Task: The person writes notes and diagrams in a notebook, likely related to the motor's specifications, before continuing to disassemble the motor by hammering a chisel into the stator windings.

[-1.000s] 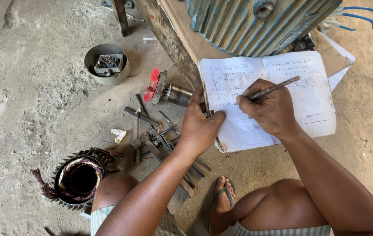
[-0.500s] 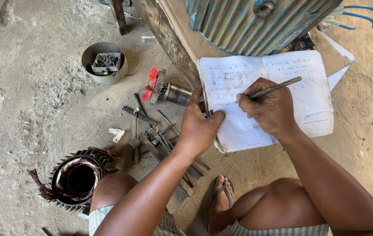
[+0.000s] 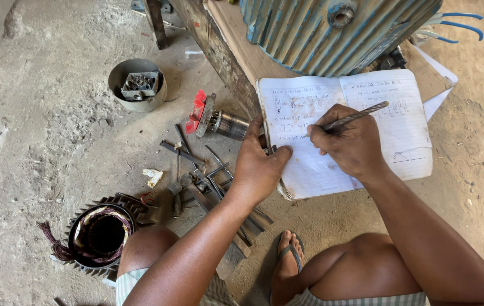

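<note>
Closed fingers of my right hand (image 3: 348, 144) pinch a slim pen (image 3: 351, 118), thumb and forefinger wrapped round its lower end, nothing else in the grasp. Pen's long axis runs from its tip at about 8 o'clock, touching the left page, up to its free end at about 2 o'clock over the right page. Open notebook (image 3: 392, 136) lies directly under this hand, propped against a wooden plank (image 3: 236, 42) beneath a blue ribbed motor housing (image 3: 321, 31) at 12 o'clock. My left hand (image 3: 260, 164) sits at 9 o'clock from the right one, fingers loosely spread and flat, thumb and fingertips pressing the notebook's left edge and lower corner; it grips nothing. Right hand is nearer the written lines; left hand is nearer the spine edge. At 9 o'clock from the left hand, scattered metal tools (image 3: 208, 175) lie on the concrete floor (image 3: 38, 130), with a wound stator (image 3: 100, 235) at 8 o'clock.
</note>
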